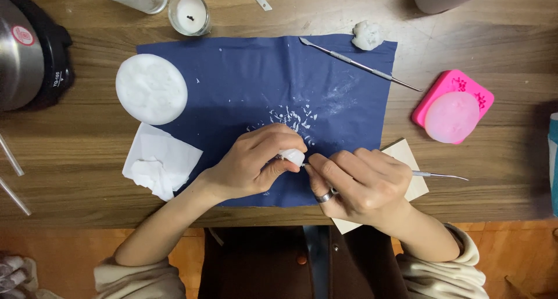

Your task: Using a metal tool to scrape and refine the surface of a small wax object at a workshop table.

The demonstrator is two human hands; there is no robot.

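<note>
Left hand: the left hand point(247, 168), at lower centre of the frame, is closed around a small white piece point(292, 156), pinching it between thumb and fingers.
Right hand: the right hand point(360, 185), just right of the left one, grips a thin metal tool point(439, 175) like a pen; a ring sits on one finger.
Tool: its tip meets the white piece, and its handle sticks out to the right past the hand.
White piece: held just above the lower middle of a dark blue cloth point(256, 78), between the two hands.
Cloth: spread flat on a wooden table point(476, 177), with white flakes point(293, 117) scattered just above the hands.
Upper left of cloth: a round white disc point(151, 88) overlaps the cloth's edge.
Lower left: crumpled white tissue point(158, 168) lies beside the left wrist.
Upper right of cloth: a second metal tool point(360, 65) lies slanted, near a white lump point(367, 35).
Right side: a pink mould point(453, 106) with a pale round piece on it, well apart from the hands.
Under right hand: a pale wooden board point(410, 159), partly hidden.
Top left: a candle in a glass point(189, 13).
</note>
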